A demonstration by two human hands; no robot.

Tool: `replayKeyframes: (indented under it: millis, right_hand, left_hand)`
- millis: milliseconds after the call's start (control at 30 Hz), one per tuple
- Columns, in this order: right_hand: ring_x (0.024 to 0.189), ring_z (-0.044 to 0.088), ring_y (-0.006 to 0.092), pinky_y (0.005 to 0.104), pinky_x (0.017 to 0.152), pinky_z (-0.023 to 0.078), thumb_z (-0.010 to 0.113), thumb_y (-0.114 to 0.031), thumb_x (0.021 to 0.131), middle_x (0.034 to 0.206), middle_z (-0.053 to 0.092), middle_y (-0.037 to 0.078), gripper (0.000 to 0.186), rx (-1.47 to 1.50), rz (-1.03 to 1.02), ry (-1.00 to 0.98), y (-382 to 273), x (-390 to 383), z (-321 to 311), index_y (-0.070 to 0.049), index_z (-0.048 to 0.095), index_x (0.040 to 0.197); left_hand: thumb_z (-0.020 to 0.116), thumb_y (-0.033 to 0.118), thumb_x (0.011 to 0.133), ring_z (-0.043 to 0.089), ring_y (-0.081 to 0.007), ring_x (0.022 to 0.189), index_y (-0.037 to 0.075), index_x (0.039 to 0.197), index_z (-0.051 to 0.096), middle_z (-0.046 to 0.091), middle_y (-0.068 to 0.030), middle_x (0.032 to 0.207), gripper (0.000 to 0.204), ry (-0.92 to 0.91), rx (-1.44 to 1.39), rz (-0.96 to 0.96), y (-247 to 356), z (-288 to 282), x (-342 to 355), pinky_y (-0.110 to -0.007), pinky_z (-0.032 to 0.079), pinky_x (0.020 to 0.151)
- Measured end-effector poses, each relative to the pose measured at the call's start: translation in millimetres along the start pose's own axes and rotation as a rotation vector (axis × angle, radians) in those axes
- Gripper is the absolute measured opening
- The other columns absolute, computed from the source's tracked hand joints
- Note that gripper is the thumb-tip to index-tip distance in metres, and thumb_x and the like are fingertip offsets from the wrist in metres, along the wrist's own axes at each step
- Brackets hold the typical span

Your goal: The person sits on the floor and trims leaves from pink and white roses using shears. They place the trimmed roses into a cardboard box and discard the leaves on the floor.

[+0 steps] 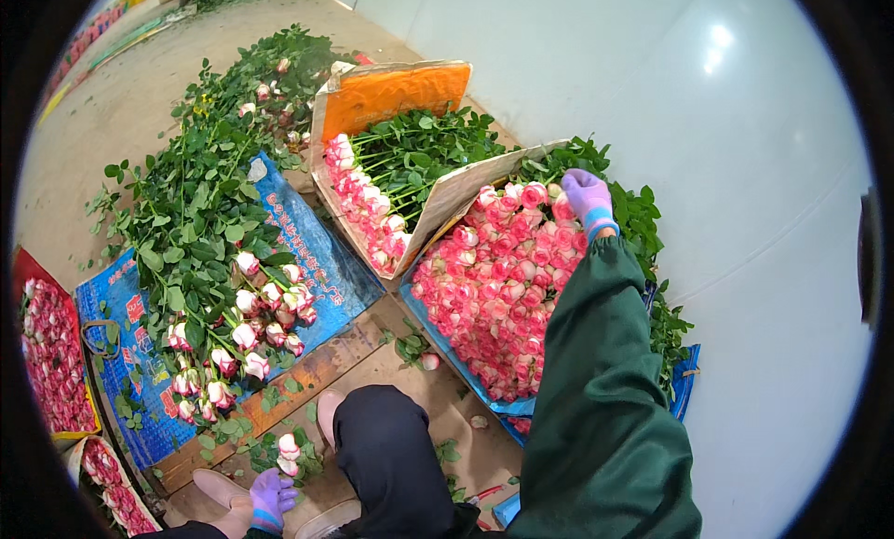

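My right hand, in a lavender glove, reaches to the top edge of a dense pile of pink-and-white roses in a blue wrapper. Its fingers curl down among blooms and leaves; what they hold is hidden. Low in the picture, my left hand, also gloved, has its fingers apart and loosely bent, with nothing visible in them. Just above it lie a few loose white-and-pink roses with leaves on the floor.
Leafy long-stemmed roses lie on a blue sheet at left. An open carton of roses stands behind the pile. A red container and another carton of roses sit at far left. A white wall borders the right.
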State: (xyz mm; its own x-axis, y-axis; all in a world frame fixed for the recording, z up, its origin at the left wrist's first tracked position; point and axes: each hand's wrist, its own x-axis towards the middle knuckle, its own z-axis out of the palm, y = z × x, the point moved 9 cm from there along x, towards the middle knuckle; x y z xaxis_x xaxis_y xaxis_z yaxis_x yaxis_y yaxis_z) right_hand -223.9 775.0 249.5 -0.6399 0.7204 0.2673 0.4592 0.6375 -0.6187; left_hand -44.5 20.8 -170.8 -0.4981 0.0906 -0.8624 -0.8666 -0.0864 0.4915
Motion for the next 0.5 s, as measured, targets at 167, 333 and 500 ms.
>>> replayKeyframes:
  millis: [167, 333, 500]
  right_hand:
    - [0.099, 0.062, 0.0215, 0.0314, 0.089, 0.045, 0.060, -0.029, 0.080, 0.105, 0.066, 0.009, 0.034, -0.199, 0.021, -0.242, 20.4, -19.2, 34.7, -0.012, 0.063, 0.110]
    - [0.102, 0.060, 0.0248, 0.0332, 0.090, 0.044, 0.059, -0.032, 0.080, 0.108, 0.065, 0.006, 0.037, -0.298, -0.031, -0.276, 5.1, -22.0, 31.7, -0.018, 0.061, 0.114]
    - [0.100, 0.061, 0.0247, 0.0349, 0.087, 0.045, 0.058, -0.034, 0.081, 0.107, 0.064, 0.014, 0.046, -0.132, -0.236, -0.279, -21.9, -37.4, 33.3, -0.002, 0.059, 0.114]
  left_hand:
    - [0.054, 0.031, 0.089, 0.054, -0.0152, 0.051, 0.012, 0.115, 0.047, 0.058, -0.0057, 0.076, 0.033, 0.019, -0.010, -0.012, -0.9, 3.4, 1.3, -0.025, 0.040, 0.041]
    - [0.051, 0.025, 0.091, 0.053, -0.0140, 0.049, 0.011, 0.110, 0.048, 0.058, -0.0048, 0.075, 0.025, 0.056, 0.019, 0.038, 16.4, 22.0, -17.2, -0.023, 0.039, 0.040]
    - [0.048, 0.021, 0.092, 0.056, -0.0149, 0.055, 0.009, 0.109, 0.049, 0.061, -0.0049, 0.080, 0.020, -0.435, -0.278, -0.029, 16.8, 31.2, -16.1, -0.024, 0.041, 0.043]
